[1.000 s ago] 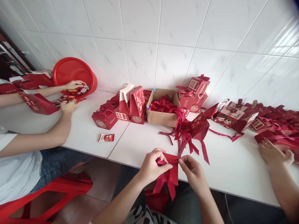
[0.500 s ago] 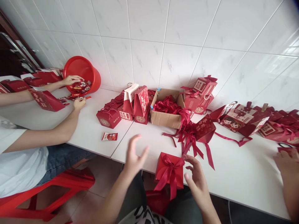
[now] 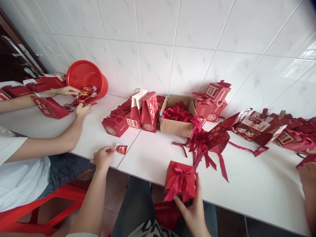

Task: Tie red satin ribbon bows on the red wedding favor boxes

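Note:
My left hand (image 3: 103,158) is closed, its thumb and fingers pinching one end of a small red-and-white candy packet (image 3: 121,149) at the near left of the table. At the table's front edge, my right hand (image 3: 194,204) grips a red gift box (image 3: 170,172) from its right side and front, thumb below the bow. A dark red ribbon bow (image 3: 182,177) is tied on that box. Beyond it, loose ribbons (image 3: 202,148) spill from a cardboard box (image 3: 174,127) beside a dark red gift box (image 3: 218,136).
A co-worker's hands (image 3: 82,110) are at left, by a tilted red bucket (image 3: 105,84) of wrapped sweets. Gift boxes (image 3: 150,113) stand at centre, and more gift boxes (image 3: 254,125) stand at right. Another person's hand (image 3: 307,174) is at the right edge.
My left hand has moved left from beside the box and taken hold of the candy packet, shifting it slightly right. My right hand has closed on the gift box with the bow.

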A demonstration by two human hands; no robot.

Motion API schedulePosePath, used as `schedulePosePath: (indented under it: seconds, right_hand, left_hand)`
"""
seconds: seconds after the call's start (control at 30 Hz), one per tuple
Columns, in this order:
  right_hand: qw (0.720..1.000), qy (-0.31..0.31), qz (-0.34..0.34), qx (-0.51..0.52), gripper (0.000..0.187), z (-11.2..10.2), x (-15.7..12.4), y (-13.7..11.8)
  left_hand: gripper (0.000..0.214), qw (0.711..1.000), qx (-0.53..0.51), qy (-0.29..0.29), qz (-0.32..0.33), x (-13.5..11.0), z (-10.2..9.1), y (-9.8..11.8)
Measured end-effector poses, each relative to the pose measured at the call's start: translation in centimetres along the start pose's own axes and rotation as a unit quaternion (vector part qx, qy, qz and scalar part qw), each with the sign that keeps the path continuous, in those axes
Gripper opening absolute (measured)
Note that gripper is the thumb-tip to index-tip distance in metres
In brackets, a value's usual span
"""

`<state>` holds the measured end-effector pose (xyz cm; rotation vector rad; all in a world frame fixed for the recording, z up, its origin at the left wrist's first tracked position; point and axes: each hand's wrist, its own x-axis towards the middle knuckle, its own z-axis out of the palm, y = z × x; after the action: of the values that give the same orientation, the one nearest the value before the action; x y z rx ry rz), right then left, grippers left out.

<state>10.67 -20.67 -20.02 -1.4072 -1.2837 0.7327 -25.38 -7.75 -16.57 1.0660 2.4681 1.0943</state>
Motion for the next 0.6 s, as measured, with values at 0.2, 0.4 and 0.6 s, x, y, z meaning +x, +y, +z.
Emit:
schedulePosePath:
  seconds: [0.2,0.4,0.6]
  right_hand:
    - [0.982,0.172,-0.051,-0.061,0.071,1.2,3.1,-0.8]
    - [0.957,0.225,-0.176,0.048,0.035,0.5,2.8,-5.2]
    - [0.959,-0.052,0.047,0.276,0.032,-1.1,3.6,-8.8]
  left_hand:
    - [0.033,0.966,-0.241,-0.095,-0.007,-5.4,0.7,3.1]
    - [0.038,0.86,-0.451,-0.238,0.018,-15.1,0.3,9.2]
    - [0.024,0.745,-0.545,-0.381,0.052,-20.4,-1.5,13.6]
